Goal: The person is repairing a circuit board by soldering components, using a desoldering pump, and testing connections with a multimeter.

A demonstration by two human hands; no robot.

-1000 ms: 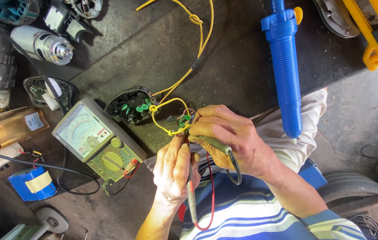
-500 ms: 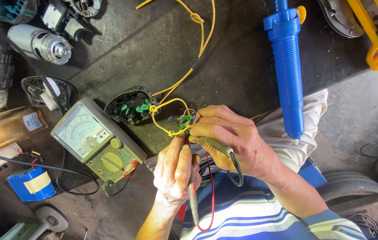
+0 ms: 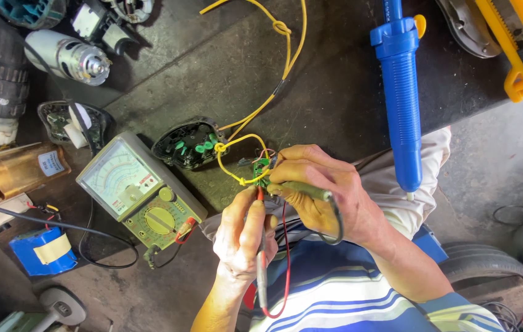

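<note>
1. Nearest the camera, the left hand [image 3: 244, 237] pinches a red test probe [image 3: 262, 258] between thumb and fingers, its tip pointing up at a small green circuit board [image 3: 260, 167].
2. Just beside it, the right hand [image 3: 323, 193] is closed around a dark probe [image 3: 301, 190], fingers curled, its tip also at the board; the board sits between both hands' fingertips, above the person's lap.
3. Left of the hands, an analog multimeter [image 3: 141, 190] lies on the table [image 3: 335, 92].
4. Behind the board, an open black housing [image 3: 187, 144] holds green parts; a yellow wire [image 3: 273, 67] runs from there.
5. Farther right lies a blue desoldering pump [image 3: 403, 98].
</note>
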